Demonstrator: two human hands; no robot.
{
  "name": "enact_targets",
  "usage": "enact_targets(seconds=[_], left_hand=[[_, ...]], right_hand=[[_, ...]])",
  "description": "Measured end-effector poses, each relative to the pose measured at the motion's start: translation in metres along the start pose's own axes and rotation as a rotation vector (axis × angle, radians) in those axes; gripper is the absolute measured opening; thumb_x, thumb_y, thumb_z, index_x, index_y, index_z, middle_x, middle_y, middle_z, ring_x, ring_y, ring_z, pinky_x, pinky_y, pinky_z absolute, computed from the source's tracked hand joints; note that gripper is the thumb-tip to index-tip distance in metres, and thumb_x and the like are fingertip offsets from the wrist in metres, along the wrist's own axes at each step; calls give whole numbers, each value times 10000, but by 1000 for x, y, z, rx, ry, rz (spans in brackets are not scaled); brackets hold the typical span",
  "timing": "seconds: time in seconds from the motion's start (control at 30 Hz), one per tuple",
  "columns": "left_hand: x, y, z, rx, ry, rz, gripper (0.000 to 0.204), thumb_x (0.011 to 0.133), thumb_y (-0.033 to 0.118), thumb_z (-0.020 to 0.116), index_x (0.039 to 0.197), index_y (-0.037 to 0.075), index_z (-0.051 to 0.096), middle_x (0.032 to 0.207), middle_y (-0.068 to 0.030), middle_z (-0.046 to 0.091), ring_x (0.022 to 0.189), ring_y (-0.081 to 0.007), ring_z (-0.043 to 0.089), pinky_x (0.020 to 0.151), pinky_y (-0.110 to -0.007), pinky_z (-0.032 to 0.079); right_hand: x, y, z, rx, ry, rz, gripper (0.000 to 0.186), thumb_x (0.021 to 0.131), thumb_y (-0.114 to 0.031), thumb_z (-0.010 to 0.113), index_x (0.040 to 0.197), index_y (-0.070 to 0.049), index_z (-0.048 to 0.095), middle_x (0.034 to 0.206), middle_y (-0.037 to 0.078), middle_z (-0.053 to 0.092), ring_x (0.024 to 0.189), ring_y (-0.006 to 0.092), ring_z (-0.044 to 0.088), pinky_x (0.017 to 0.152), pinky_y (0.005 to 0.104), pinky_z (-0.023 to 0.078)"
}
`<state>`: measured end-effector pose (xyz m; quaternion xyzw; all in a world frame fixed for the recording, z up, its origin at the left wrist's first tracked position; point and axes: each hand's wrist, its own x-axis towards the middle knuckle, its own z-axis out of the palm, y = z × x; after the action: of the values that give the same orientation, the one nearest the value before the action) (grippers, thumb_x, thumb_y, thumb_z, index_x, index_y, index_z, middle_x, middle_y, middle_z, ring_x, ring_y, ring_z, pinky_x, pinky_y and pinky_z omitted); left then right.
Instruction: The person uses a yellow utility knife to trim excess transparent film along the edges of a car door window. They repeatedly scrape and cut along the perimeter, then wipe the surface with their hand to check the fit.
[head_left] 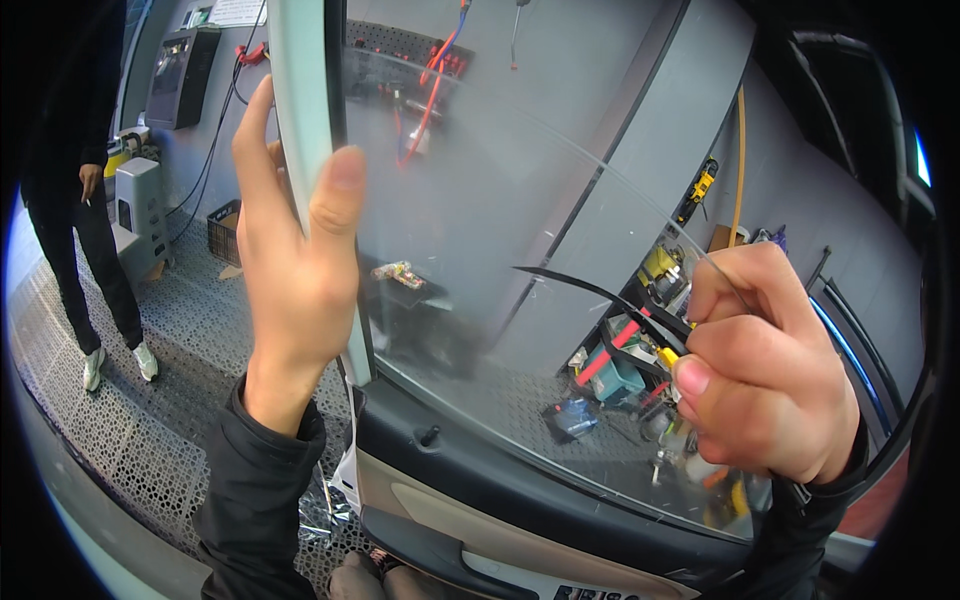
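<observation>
A pale green car door (447, 499) with a black inner edge stands in front of me, its side window glass (470, 230) partly raised. My left hand (300, 250) grips the upright window frame (300, 110), thumb on the inner side and fingers round the outer side. At the glass's sloping edge on the right, my right hand (770, 370) is closed on a thin, dark curved strip (590, 287). The strip's pointed end reaches left across the glass. A small yellow piece shows by the thumb; whether it belongs to the strip I cannot tell.
At the left a person (90, 230) in dark clothes stands on perforated floor tiles (190, 400). A black crate (224, 228) sits by the wall. Beyond the glass are a pegboard (400, 50), a grey pillar (640, 170) and a cluttered shelf with a teal bin (612, 378).
</observation>
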<state>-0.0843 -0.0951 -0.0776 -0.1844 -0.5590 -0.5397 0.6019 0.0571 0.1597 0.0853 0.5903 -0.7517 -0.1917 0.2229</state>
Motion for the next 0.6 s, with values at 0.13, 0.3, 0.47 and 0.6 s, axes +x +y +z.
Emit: enact_targets(seconds=[0.13,0.3,0.47,0.6], left_hand=[[0,-1,1,13,30,17,771,1057,509,585,1575,6,315,1022,-151,669,855,-185,647,764,-311,515],[1,-3,4,4,84,73,776,1047,508,607,1565,-1,333,1036,-158,668,896,-205,659,792,-326,526],[-2,2,2,17,3,13,728,1095,541,486,1543,-20,363,1212,-96,568,1047,-153,544,948,-289,452],[-2,5,1,21,-6,3,730,1093,539,494,1541,-22,364,1221,-96,566,1063,-154,542,967,-290,445]], right_hand=[[0,-2,3,126,136,76,430,803,102,731,1177,-42,576,958,130,595,892,316,584,625,360,480],[1,-4,3,43,89,80,420,824,93,720,1188,-51,566,952,124,593,865,294,576,630,371,471],[1,-4,3,18,39,66,436,817,68,746,1201,-46,573,925,112,589,871,292,557,621,364,457],[0,-3,1,18,25,53,435,823,32,768,1209,-44,582,917,110,589,901,305,553,630,363,466]])
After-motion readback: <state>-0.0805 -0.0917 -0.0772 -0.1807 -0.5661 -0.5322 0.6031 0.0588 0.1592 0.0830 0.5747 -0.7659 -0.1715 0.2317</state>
